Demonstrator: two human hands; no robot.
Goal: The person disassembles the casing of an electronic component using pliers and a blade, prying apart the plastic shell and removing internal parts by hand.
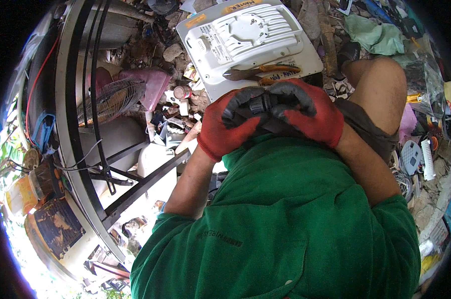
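Observation:
Both my hands wear red gloves with dark grey palms and meet in front of my green shirt. Between them is a black ribbed plastic connector (pixel 259 103), partly covered by the fingers. My left hand (pixel 230 119) curls round its left side, and my right hand (pixel 310 109) closes on it from the right. Just beyond the hands, a white finned metal housing (pixel 255 30) lies on a flat white panel (pixel 310 62). Pliers with yellow-orange handles (pixel 260 73) rest across the panel's near edge.
On the left stands a metal frame (pixel 72 99) with black bars. A pink plastic piece (pixel 153 84) and a wire guard (pixel 118 99) lie behind it. Rubble and scrap cover the ground. To the right are a green cloth (pixel 375 35) and a grey plastic piece (pixel 411 157).

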